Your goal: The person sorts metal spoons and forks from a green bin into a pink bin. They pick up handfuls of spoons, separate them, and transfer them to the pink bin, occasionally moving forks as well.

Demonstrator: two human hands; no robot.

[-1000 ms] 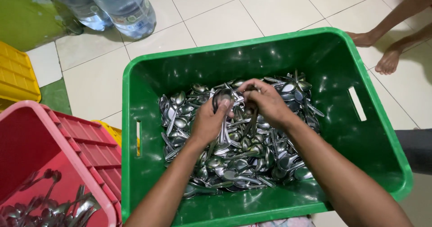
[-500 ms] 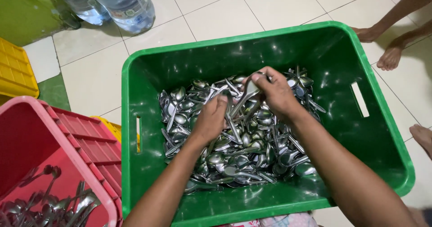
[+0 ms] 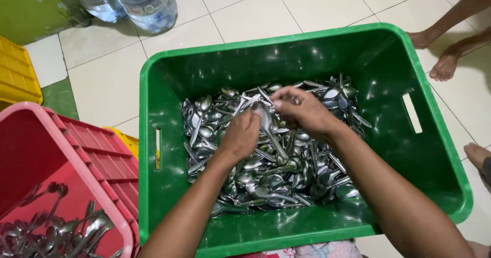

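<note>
Spoons, shiny steel ones point(image 3: 271, 150), mostly sit heaped in the green plastic crate point(image 3: 169, 79); left hand point(image 3: 240, 135) and right hand point(image 3: 302, 112) together pinch one, pink plastic crate point(image 3: 110, 171) holding few.

Heap of shiny metal spoons point(image 3: 266, 155), jumbled and overlapping, across the floor of a green plastic crate point(image 3: 204, 69).

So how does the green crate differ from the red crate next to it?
The green crate holds a heap of loose metal spoons; the red crate holds what look like forks. Both hands, left hand and right hand, are in the green crate, none in the red. Both are plastic crates on the tiled floor.
</note>
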